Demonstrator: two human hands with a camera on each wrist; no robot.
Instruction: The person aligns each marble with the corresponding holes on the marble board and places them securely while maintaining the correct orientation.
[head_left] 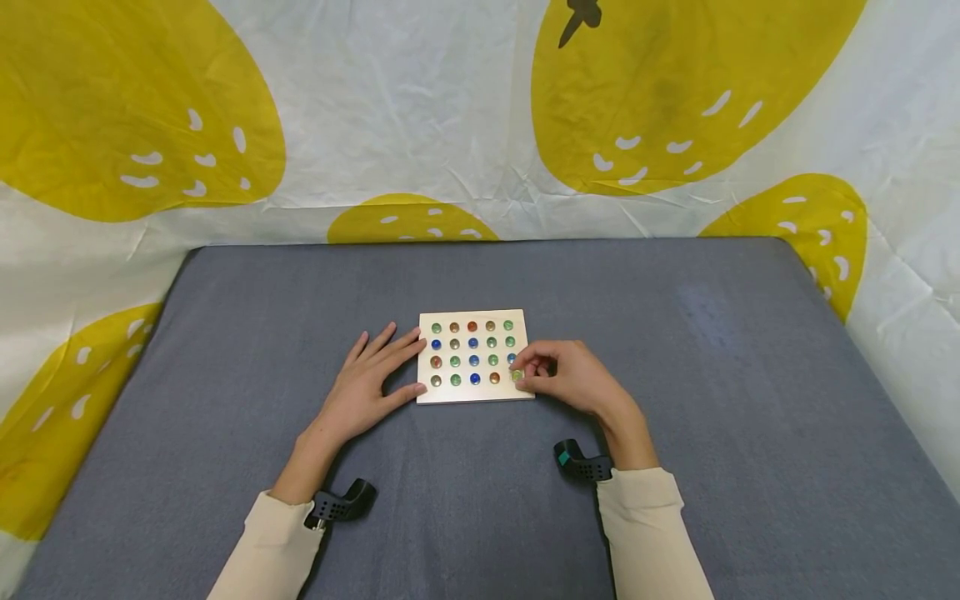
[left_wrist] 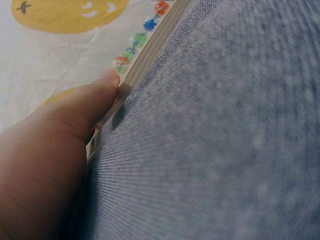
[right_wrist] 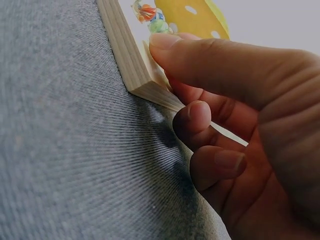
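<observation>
A pale wooden board (head_left: 483, 394) lies flat, with rows of coloured glass marbles (head_left: 474, 361) set in it. My left hand (head_left: 365, 392) has its fingers spread, with the tips of thumb and fingers at the board's left edge. In the left wrist view the thumb (left_wrist: 95, 97) rests against the board's side (left_wrist: 155, 45). Over the near right corner, my right hand (head_left: 577, 375) pinches a yellow-green marble (head_left: 517, 376) between thumb and forefinger. The thumb hides that marble in the right wrist view, where the other fingers (right_wrist: 217, 162) curl beside the board's corner (right_wrist: 145, 85).
A grey cloth (head_left: 712, 417) covers the table under the board. Behind it hangs a white curtain (head_left: 397, 100) with large yellow fruit shapes. Each wrist wears a black camera mount, the left one (head_left: 343, 502) and the right one (head_left: 581, 462) both above the cloth.
</observation>
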